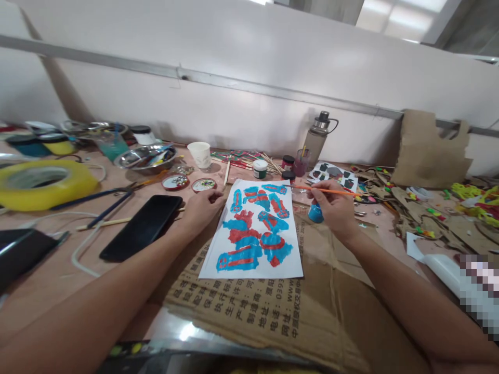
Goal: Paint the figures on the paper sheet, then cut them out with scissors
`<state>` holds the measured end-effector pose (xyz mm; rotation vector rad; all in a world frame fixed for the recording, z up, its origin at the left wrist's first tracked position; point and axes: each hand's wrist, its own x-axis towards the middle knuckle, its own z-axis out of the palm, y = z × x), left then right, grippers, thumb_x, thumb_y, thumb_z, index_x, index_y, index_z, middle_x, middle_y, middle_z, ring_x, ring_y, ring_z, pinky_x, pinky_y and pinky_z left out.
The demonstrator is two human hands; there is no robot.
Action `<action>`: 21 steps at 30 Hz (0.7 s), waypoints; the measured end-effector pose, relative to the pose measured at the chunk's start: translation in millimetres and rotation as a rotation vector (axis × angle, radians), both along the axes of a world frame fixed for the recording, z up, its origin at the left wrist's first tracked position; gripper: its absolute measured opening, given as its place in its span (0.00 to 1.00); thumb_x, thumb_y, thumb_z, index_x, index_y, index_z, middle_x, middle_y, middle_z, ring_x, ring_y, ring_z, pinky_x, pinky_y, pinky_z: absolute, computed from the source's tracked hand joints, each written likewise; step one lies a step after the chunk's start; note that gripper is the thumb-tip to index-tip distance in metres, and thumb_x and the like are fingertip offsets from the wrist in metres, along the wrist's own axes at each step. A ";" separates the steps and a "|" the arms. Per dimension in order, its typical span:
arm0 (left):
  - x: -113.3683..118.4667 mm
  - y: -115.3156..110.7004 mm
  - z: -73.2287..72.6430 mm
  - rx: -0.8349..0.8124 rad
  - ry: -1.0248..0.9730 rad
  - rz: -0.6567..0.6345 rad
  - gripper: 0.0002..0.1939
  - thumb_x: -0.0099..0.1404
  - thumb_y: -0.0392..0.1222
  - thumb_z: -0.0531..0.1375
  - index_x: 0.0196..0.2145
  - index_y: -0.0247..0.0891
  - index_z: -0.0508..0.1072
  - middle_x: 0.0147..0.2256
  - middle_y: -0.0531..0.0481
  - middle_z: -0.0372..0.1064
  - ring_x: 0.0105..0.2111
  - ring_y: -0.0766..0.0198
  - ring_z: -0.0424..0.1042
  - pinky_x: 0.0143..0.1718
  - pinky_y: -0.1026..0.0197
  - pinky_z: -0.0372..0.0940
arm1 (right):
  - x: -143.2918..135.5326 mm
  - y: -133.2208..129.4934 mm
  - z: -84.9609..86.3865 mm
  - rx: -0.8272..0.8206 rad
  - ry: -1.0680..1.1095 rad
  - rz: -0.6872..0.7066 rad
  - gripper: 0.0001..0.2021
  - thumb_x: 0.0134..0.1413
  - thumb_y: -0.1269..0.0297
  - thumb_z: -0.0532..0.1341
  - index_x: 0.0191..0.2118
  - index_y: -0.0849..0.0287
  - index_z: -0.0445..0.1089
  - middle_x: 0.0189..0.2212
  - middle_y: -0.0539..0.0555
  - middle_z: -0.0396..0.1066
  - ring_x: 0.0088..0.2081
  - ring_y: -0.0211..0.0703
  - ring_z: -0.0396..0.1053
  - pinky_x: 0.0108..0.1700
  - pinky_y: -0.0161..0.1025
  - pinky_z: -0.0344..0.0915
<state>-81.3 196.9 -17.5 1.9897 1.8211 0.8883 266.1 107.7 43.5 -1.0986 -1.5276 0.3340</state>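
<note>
A white sheet of paper (294,259) painted with blue and red shapes lies on a flattened cardboard piece (312,311). My right hand (337,210) pinches an orange paintbrush (339,192), its bristle end pointing left over the sheet's upper right corner. Just under that hand stands a small jar of blue paint (315,213). At the sheet's upper left edge rests my left hand (202,210), fingers loosely curled, with nothing visible in them. Beside its wrist lies a black smartphone (142,227).
Behind the sheet are jar lids (175,182), a paper cup (199,155), a green-labelled jar (260,169) and a water bottle (317,136). A yellow tape roll (78,184) and metal bowl (146,162) sit left. Cardboard cutouts (405,208) crowd the right.
</note>
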 end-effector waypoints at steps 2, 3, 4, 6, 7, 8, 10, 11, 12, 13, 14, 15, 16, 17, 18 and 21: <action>0.8 2.3 -2.5 0.012 0.049 -0.056 0.14 0.66 0.48 0.58 0.40 0.41 0.82 0.42 0.41 0.85 0.42 0.46 0.82 0.44 0.54 0.72 | -10.2 11.2 -2.0 0.038 -0.146 -0.008 0.10 0.70 0.54 0.64 0.40 0.54 0.76 0.33 0.53 0.80 0.33 0.44 0.77 0.36 0.41 0.73; 1.2 3.4 -4.1 0.025 0.078 -0.083 0.14 0.67 0.47 0.58 0.40 0.41 0.82 0.42 0.41 0.85 0.42 0.47 0.82 0.44 0.53 0.72 | -14.3 16.8 -3.3 0.058 -0.213 -0.013 0.10 0.71 0.55 0.63 0.41 0.54 0.76 0.35 0.54 0.81 0.34 0.45 0.77 0.38 0.42 0.73; 1.8 4.3 -5.6 0.043 0.108 -0.109 0.13 0.67 0.45 0.58 0.40 0.41 0.82 0.42 0.40 0.85 0.43 0.46 0.81 0.46 0.53 0.73 | -18.0 22.2 -4.8 0.075 -0.263 -0.015 0.10 0.72 0.55 0.62 0.41 0.54 0.76 0.36 0.55 0.81 0.36 0.46 0.78 0.40 0.43 0.73; 3.4 5.1 -8.2 0.082 0.163 -0.163 0.13 0.68 0.43 0.58 0.42 0.39 0.82 0.43 0.38 0.83 0.46 0.45 0.80 0.49 0.51 0.73 | -25.0 32.2 -8.5 0.094 -0.327 0.001 0.10 0.71 0.56 0.62 0.40 0.53 0.77 0.36 0.55 0.81 0.38 0.49 0.77 0.43 0.45 0.73; 4.4 4.9 -9.0 0.101 0.182 -0.186 0.13 0.69 0.43 0.58 0.44 0.38 0.82 0.44 0.37 0.83 0.47 0.45 0.80 0.51 0.50 0.73 | -28.4 36.9 -10.7 0.101 -0.347 0.015 0.10 0.71 0.56 0.62 0.40 0.53 0.78 0.36 0.56 0.80 0.38 0.50 0.77 0.44 0.46 0.73; 5.4 4.4 -9.5 0.119 0.199 -0.205 0.14 0.70 0.43 0.58 0.45 0.38 0.82 0.45 0.36 0.82 0.49 0.44 0.79 0.53 0.49 0.72 | -31.8 41.5 -13.2 0.108 -0.370 0.029 0.10 0.71 0.56 0.62 0.40 0.53 0.78 0.35 0.56 0.80 0.38 0.50 0.77 0.45 0.46 0.73; 7.1 2.8 -9.3 0.150 0.232 -0.234 0.13 0.72 0.42 0.57 0.45 0.37 0.81 0.46 0.35 0.80 0.50 0.43 0.78 0.55 0.48 0.71 | -38.2 50.4 -18.9 0.121 -0.414 0.056 0.10 0.72 0.57 0.62 0.39 0.53 0.78 0.36 0.57 0.81 0.39 0.51 0.77 0.46 0.47 0.73; 7.7 1.8 -8.8 0.161 0.248 -0.246 0.13 0.72 0.41 0.57 0.44 0.38 0.81 0.46 0.35 0.80 0.51 0.44 0.78 0.55 0.48 0.71 | -41.0 54.8 -22.1 0.125 -0.431 0.067 0.10 0.72 0.57 0.61 0.39 0.53 0.78 0.37 0.57 0.81 0.39 0.52 0.77 0.46 0.47 0.73; 8.0 0.8 -8.2 0.170 0.264 -0.258 0.12 0.73 0.41 0.57 0.43 0.38 0.81 0.46 0.35 0.79 0.51 0.44 0.77 0.56 0.48 0.71 | -43.4 59.1 -25.3 0.129 -0.447 0.075 0.10 0.72 0.57 0.61 0.39 0.53 0.78 0.37 0.58 0.82 0.40 0.52 0.78 0.47 0.47 0.74; 8.1 -0.2 -7.4 0.174 0.278 -0.268 0.12 0.73 0.40 0.56 0.42 0.38 0.81 0.46 0.36 0.79 0.51 0.44 0.77 0.56 0.48 0.70 | -45.4 63.2 -28.4 0.131 -0.461 0.081 0.11 0.73 0.57 0.61 0.40 0.53 0.78 0.38 0.58 0.82 0.40 0.53 0.78 0.48 0.47 0.74; 8.1 -1.1 -6.7 0.175 0.289 -0.276 0.12 0.74 0.40 0.56 0.41 0.38 0.81 0.45 0.36 0.78 0.50 0.44 0.77 0.56 0.48 0.70 | -46.8 67.2 -31.4 0.131 -0.473 0.085 0.11 0.73 0.58 0.60 0.40 0.53 0.78 0.38 0.58 0.82 0.40 0.53 0.78 0.48 0.47 0.74; 8.1 -1.9 -6.0 0.176 0.294 -0.281 0.12 0.74 0.39 0.56 0.41 0.38 0.80 0.45 0.36 0.78 0.50 0.45 0.77 0.56 0.48 0.70 | -47.8 70.8 -34.1 0.130 -0.483 0.088 0.11 0.73 0.58 0.60 0.40 0.53 0.78 0.38 0.58 0.82 0.41 0.53 0.78 0.49 0.47 0.74; 8.2 -2.6 -5.4 0.175 0.296 -0.284 0.12 0.74 0.39 0.56 0.41 0.38 0.80 0.45 0.36 0.78 0.50 0.45 0.76 0.56 0.48 0.70 | -48.5 74.0 -36.4 0.127 -0.492 0.091 0.11 0.73 0.58 0.60 0.40 0.53 0.78 0.38 0.58 0.82 0.41 0.53 0.79 0.49 0.47 0.74; 8.4 -3.2 -4.9 0.173 0.296 -0.282 0.12 0.74 0.39 0.56 0.42 0.37 0.80 0.45 0.36 0.78 0.50 0.45 0.76 0.56 0.48 0.70 | -48.7 76.9 -38.4 0.124 -0.499 0.093 0.11 0.73 0.58 0.60 0.40 0.53 0.77 0.38 0.58 0.83 0.41 0.53 0.79 0.49 0.47 0.74; 8.8 -3.7 -4.4 0.169 0.297 -0.276 0.12 0.74 0.39 0.56 0.42 0.37 0.80 0.45 0.36 0.77 0.49 0.45 0.76 0.56 0.48 0.70 | -48.8 79.3 -39.9 0.119 -0.504 0.096 0.11 0.73 0.59 0.60 0.40 0.53 0.77 0.38 0.58 0.83 0.41 0.53 0.79 0.49 0.47 0.74; 10.6 -4.7 -3.5 0.166 0.312 -0.252 0.12 0.75 0.39 0.57 0.42 0.37 0.81 0.45 0.36 0.77 0.50 0.45 0.76 0.56 0.48 0.71 | -48.4 84.7 -43.1 0.100 -0.510 0.105 0.11 0.73 0.60 0.59 0.39 0.53 0.77 0.38 0.58 0.82 0.40 0.52 0.79 0.48 0.46 0.74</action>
